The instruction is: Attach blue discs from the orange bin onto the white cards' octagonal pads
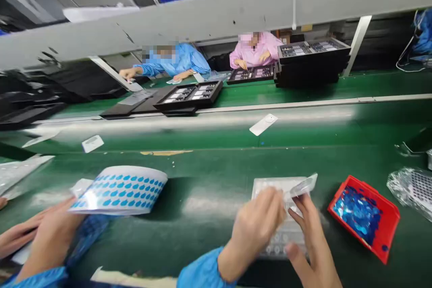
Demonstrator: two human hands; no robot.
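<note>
My left hand (257, 219) is closed, its fingers pinching a small clear plastic piece (303, 186). My right hand (313, 240) meets the same piece from the other side, with fingertips against it and the thumb held apart. Beneath both hands lies a clear tray (282, 183) with small round shapes, partly covered by them. Just right of my right hand, a red bin (388, 220) contains many small shiny blue pieces (357, 211).
A co-worker's hands (50, 229) at left are near a white sheet of blue stickers (126, 191). White cards (263, 124) lie along the green bench (209, 216). Bagged parts (413, 189) sit far right. Across the bench, two people work by black trays (189, 94).
</note>
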